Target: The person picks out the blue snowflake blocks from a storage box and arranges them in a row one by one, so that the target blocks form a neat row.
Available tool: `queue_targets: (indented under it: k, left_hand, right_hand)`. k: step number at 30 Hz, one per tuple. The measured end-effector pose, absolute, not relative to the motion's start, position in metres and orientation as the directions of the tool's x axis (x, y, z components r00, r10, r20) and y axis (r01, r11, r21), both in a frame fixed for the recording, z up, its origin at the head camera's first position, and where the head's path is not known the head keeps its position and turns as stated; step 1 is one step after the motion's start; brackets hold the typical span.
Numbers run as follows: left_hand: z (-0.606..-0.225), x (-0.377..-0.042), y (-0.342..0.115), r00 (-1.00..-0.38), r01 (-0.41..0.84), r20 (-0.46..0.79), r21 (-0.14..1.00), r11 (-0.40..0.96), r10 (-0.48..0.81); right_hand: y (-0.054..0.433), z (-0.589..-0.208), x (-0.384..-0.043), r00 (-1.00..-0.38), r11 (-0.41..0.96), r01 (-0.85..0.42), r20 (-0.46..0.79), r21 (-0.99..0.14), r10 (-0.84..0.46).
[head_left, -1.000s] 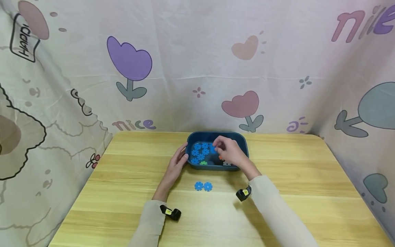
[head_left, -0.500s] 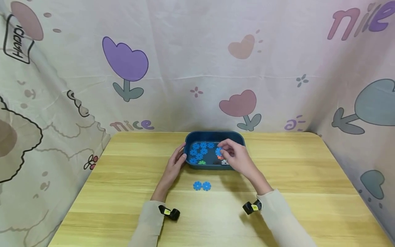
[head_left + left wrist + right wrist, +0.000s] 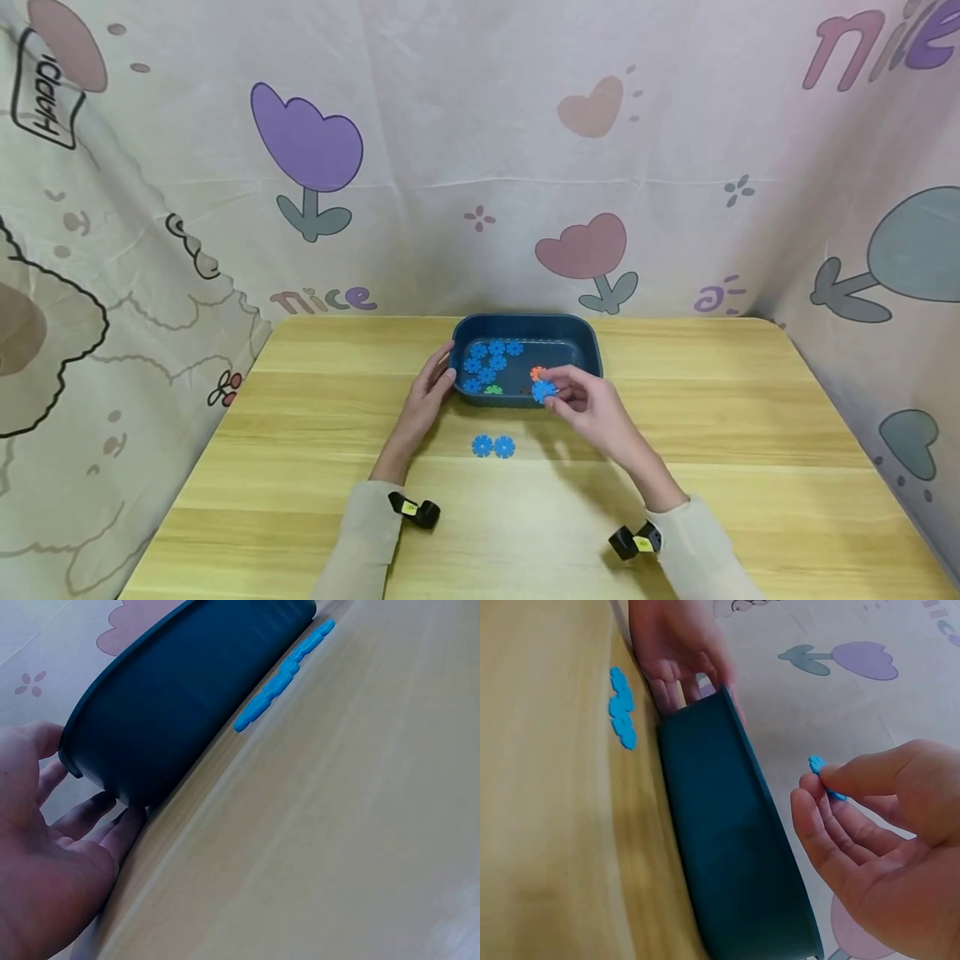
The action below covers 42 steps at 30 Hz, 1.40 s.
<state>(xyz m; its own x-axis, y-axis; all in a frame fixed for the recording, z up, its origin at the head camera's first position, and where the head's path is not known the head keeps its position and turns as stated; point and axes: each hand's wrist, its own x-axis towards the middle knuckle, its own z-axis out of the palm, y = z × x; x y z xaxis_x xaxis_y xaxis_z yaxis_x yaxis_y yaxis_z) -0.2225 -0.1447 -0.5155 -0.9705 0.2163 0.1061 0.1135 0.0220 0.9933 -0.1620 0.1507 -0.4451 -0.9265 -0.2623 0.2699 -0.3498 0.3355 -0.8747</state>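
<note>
In the head view, my right hand (image 3: 596,412) pinches a blue snowflake disc (image 3: 543,392) between thumb and fingers over the front rim of the dark blue bin (image 3: 555,329). The same pinched disc (image 3: 817,763) shows edge-on in the right wrist view, above the bin's rim. My left hand (image 3: 425,404) rests against the bin's left end, fingers fairly straight and touching its wall (image 3: 172,705). Inside the bin lie several blue snowflake discs (image 3: 497,363), a green one (image 3: 492,390) and an orange one (image 3: 537,373). Two joined blue discs (image 3: 493,447) lie flat on the table before the bin.
The bin stands at the back edge of the light wood table (image 3: 300,467). A printed curtain (image 3: 450,150) hangs right behind it and along both sides. Each wrist carries a small black camera, one at the left sleeve (image 3: 416,511) and one at the right (image 3: 636,542).
My right hand has drawn back from inside the bin toward its front rim, bringing a blue snowflake disc with it. The left hand stays at the bin's end.
</note>
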Motion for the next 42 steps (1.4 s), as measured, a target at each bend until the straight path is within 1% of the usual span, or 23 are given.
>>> queue_targets:
  k: [7,11,14,21,25,27,29,34,42]
  left_hand:
    - [-0.517,-0.225,-0.145,-0.97,0.103,0.098,0.995,0.015,0.221]
    - [-0.516,-0.225,-0.144,-0.969,0.126,0.116,0.992,0.03,0.218]
    - [-0.515,-0.225,-0.143,-0.968,0.135,0.125,0.99,0.033,0.217]
    - [-0.514,-0.227,-0.142,-0.966,0.119,0.112,0.993,0.017,0.234]
    - [-0.501,-0.221,-0.142,-0.964,0.11,0.104,0.994,0.009,0.245]
    - [-0.492,-0.216,-0.142,-0.964,0.098,0.093,0.995,0.008,0.248]
    - [-0.494,-0.216,-0.142,-0.965,0.103,0.097,0.995,0.015,0.243]
    - [-0.514,-0.224,-0.145,-0.968,0.122,0.113,0.992,0.027,0.222]
    - [-0.488,-0.214,-0.141,-0.965,0.087,0.078,0.996,0.026,0.249]
  right_hand:
    - [0.153,-0.453,-0.151,-0.932,0.304,-0.323,0.246,-0.896,-0.267]
    - [0.152,-0.458,-0.147,-0.931,0.281,-0.3,0.215,-0.911,-0.296]
    - [0.15,-0.461,-0.145,-0.928,0.291,-0.287,0.189,-0.913,-0.322]
    - [0.146,-0.472,-0.143,-0.904,0.355,-0.328,0.181,-0.876,-0.388]
    - [0.141,-0.479,-0.143,-0.898,0.39,-0.312,0.136,-0.866,-0.418]
    - [0.139,-0.481,-0.143,-0.902,0.414,-0.294,0.108,-0.861,-0.418]
    - [0.137,-0.484,-0.142,-0.906,0.442,-0.283,0.086,-0.851,-0.415]
    - [0.135,-0.491,-0.143,-0.911,0.502,-0.279,0.061,-0.819,-0.407]
    - [0.131,-0.495,-0.141,-0.918,0.564,-0.316,0.098,-0.762,-0.383]
